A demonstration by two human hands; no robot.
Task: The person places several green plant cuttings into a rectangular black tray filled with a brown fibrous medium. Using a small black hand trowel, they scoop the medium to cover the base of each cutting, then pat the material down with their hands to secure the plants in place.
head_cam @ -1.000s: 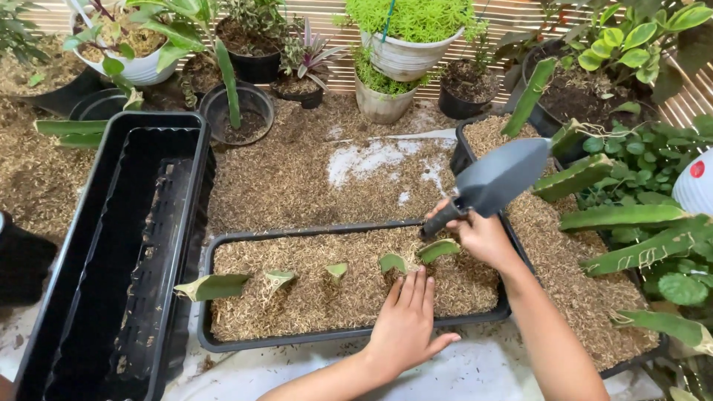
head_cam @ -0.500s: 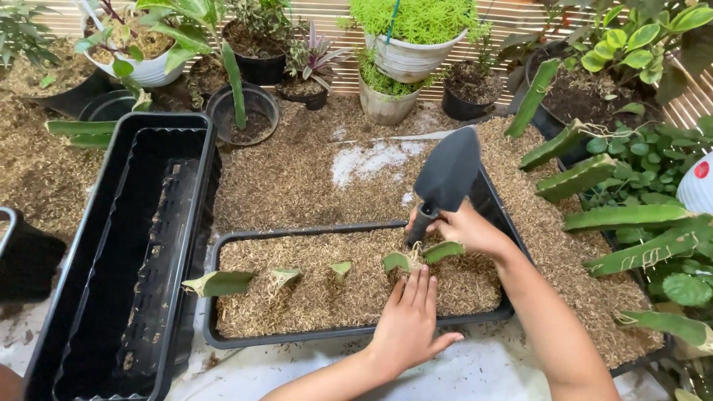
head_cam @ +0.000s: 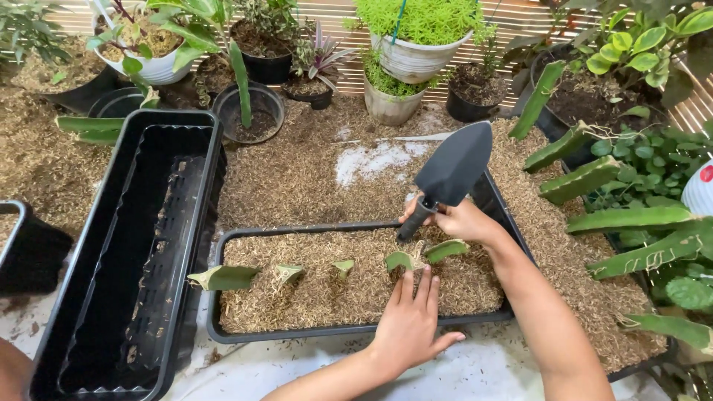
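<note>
My right hand (head_cam: 460,220) has its grip wrapped tight round the handle of the black trowel (head_cam: 451,172), blade tipped up & away from me, hanging over the far right end of the shallow black tray (head_cam: 297,332), blade well clear of the mix. Left hand (head_cam: 410,324) is flat, fingers spread, no grip on anything, palm pressing down on the brown husk mix at the tray's near edge, fingertips just beside a green cutting (head_cam: 399,261). Another cutting (head_cam: 445,249) sits just right of that one, right under my right hand, touching the mix. Further left along the same row: a small cutting (head_cam: 343,266), then one more (head_cam: 289,274), then the biggest piece (head_cam: 225,278) lying tilted over the tray's left end. All of them stuck in the husk, mid-tray, approx in a line. Left of the tray, touching it or nearly, a long deep black planter box (head_cam: 111,252). Loose husk spread on the ground beyond the tray w/ a pale bare patch (head_cam: 371,157) in it. Back row: white pot of bright green stuff (head_cam: 416,59), a black pot w/ one upright green stalk (head_cam: 249,111), more pots behind. Right side: thick green cactus-like stems (head_cam: 624,219) leaning in, close to my right forearm but apart from it.
</note>
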